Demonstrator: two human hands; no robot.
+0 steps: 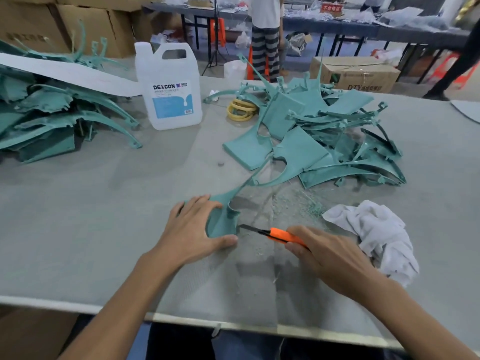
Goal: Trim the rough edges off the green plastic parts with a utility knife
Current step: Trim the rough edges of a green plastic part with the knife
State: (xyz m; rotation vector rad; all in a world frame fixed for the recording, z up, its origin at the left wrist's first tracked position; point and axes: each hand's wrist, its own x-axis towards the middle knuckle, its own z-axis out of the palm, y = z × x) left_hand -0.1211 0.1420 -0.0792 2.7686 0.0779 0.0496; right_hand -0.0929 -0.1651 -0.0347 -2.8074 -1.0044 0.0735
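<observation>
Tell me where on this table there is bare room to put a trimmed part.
Bare table lies left of the left hand, between the left pile and the near edge. Crowded to the right: shavings, the white rag and the right pile.

1. The left hand covers the near-left portion of the green plastic part.
2. The right hand hides the rear of the utility knife.
3. The left pile of green parts runs off the left edge.
4. The small print on the jug label is unreadable.

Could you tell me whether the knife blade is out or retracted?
Out: a dark blade projects from the orange knife toward the part.
</observation>
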